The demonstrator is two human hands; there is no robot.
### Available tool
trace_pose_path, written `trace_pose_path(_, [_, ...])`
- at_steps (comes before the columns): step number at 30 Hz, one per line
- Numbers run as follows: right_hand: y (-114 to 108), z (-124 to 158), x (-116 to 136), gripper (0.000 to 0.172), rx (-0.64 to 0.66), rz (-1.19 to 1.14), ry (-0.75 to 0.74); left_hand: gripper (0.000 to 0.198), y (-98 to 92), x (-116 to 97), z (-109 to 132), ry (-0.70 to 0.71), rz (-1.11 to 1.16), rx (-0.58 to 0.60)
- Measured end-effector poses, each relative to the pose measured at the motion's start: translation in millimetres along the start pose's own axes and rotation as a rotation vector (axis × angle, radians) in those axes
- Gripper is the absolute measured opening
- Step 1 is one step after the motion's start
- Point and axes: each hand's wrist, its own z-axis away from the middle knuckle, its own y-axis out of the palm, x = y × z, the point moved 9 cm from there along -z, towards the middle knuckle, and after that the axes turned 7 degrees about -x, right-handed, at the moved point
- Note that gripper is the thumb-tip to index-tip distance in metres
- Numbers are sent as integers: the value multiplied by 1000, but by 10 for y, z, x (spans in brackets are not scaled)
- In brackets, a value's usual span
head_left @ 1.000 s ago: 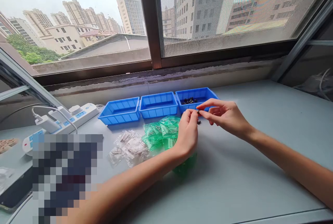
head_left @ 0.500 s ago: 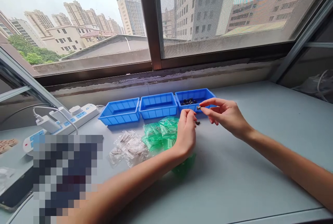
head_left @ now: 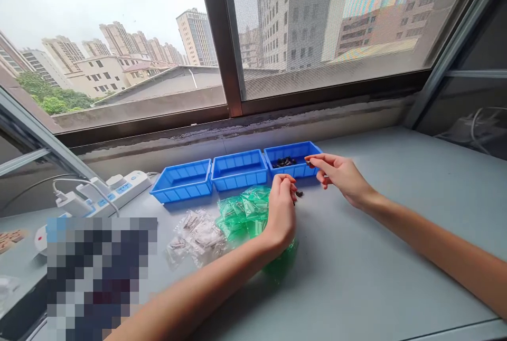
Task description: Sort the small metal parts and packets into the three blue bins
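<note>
Three blue trays stand in a row by the window sill: left tray (head_left: 182, 182), middle tray (head_left: 238, 169), right tray (head_left: 301, 170). The right tray holds several small dark parts (head_left: 284, 161). My right hand (head_left: 338, 174) pinches a small dark part at the right tray's front rim. My left hand (head_left: 280, 211) is curled shut, fingertips down near a loose dark part (head_left: 299, 193) on the table. What it holds, if anything, is hidden. A pile of green bags (head_left: 243, 208) lies under and left of my left wrist.
Clear bags of pale parts (head_left: 196, 230) lie left of the green pile. A white power strip (head_left: 99, 193) with plugs sits at far left. A blurred patch covers the near left. The grey table (head_left: 376, 256) ends at the window sill.
My right hand moved away from my left hand, back toward the right blue tray, with the small dark part. My left hand sank toward the table. The view tilted slightly.
</note>
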Motion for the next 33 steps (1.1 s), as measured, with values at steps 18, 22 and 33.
trace_pose_path(18, [-30,-80,120,47,44,112,-192,14,-22,-16,-4,35,-11,6])
trace_pose_path(22, [83,1,201,36,163,318,-309,13,-26,-8,-8,28,-2,9])
trace_pose_path(33, [331,218,86,16,367,861,-553,13,-34,9,-17,27,6,3])
